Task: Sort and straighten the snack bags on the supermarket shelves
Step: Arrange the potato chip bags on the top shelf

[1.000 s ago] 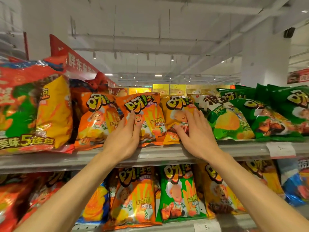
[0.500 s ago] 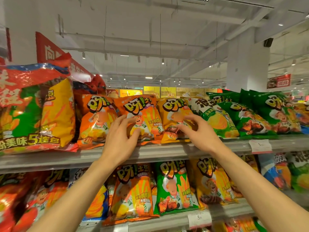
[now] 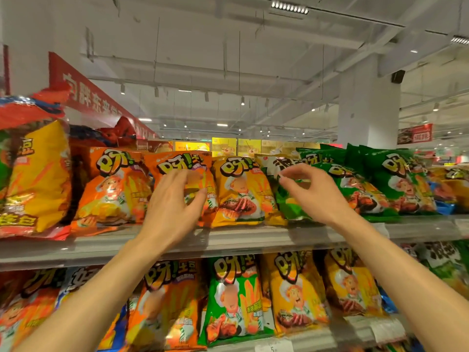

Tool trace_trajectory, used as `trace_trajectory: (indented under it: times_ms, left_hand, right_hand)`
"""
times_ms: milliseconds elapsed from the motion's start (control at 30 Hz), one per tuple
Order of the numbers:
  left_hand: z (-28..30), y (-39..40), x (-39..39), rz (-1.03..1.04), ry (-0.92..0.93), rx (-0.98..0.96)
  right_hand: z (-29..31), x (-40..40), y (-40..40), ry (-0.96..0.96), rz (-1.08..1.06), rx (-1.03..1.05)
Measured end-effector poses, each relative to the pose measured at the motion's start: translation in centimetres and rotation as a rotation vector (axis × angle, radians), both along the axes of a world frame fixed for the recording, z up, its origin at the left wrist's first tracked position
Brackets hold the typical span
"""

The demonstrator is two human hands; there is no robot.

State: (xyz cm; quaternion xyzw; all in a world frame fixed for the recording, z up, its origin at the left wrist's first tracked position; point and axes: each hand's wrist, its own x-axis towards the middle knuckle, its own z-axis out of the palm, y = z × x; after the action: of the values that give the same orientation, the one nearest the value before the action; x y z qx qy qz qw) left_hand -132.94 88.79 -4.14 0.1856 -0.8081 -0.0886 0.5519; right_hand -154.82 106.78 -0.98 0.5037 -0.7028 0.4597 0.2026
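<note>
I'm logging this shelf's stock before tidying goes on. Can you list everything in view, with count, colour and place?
Glossy orange snack bags: two, orange, upper shelf, left of centre.
Yellow-orange snack bag: one, upper shelf centre, between the hands.
White-and-green snack bag: one, upper shelf, behind the right hand.
Green snack bags: several overlapping, leaning, upper shelf right.
Large red-and-yellow multipack: one, upper shelf far left.
Lower-shelf bags: a mixed row, orange, green, yellow.
Grey metal shelf edge: one, across the middle.
Red hanging banner: one, upper left.
Left hand: fingers curled loosely before an orange bag, holding nothing clearly.
Right hand: fingers curled at the white-and-green bag; grip unclear.
</note>
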Motion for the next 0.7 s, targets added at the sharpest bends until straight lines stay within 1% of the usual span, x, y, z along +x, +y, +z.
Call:
trace_trajectory:
  times_ms: [67, 133, 233, 300, 367, 400, 467, 533, 567, 700]
  left_hand:
    - [1.0, 0.9, -2.2, 0.004, -0.027, -0.056]
    - [1.7, 1.6, -4.7, 0.022, -0.098, -0.090]
    - [2.1, 2.1, -8.2, 0.092, -0.264, -0.097]
    - [2.0, 2.0, -9.7, 0.123, -0.313, -0.074]
    - [1.9, 1.7, -10.3, 0.113, -0.302, -0.039]
    - [1.9, 1.6, -10.5, 0.099, -0.285, -0.025]
    - [1.9, 1.4, -10.5, 0.068, -0.261, -0.006]
    - [1.9, 1.2, -10.3, 0.055, -0.263, -0.002]
    - [1.9, 1.2, -10.3, 0.054, -0.270, -0.002]
    - [1.9, 1.2, -10.1, 0.059, -0.288, -0.006]
  right_hand:
    - [1.3, -2.4, 1.1, 0.010, -0.079, -0.030]
    - [2.0, -5.5, 1.4, -0.030, -0.166, 0.008]
    - [2.3, -8.9, 1.3, -0.107, -0.278, 0.196]
    - [2.0, -10.2, 0.7, -0.157, -0.272, 0.339]
    - [1.9, -10.9, 0.2, -0.241, -0.198, 0.421]
    - [2.0, -11.2, 0.1, -0.334, -0.113, 0.423]
    - [1.8, -12.7, -0.4, -0.582, 0.064, 0.385]
    - [1.7, -13.7, -0.4, -0.758, 0.191, 0.323]
    - [1.7, -13.7, -0.3, -0.811, 0.253, 0.302]
    - [1.8, -13.3, 0.0, -0.897, 0.371, 0.230]
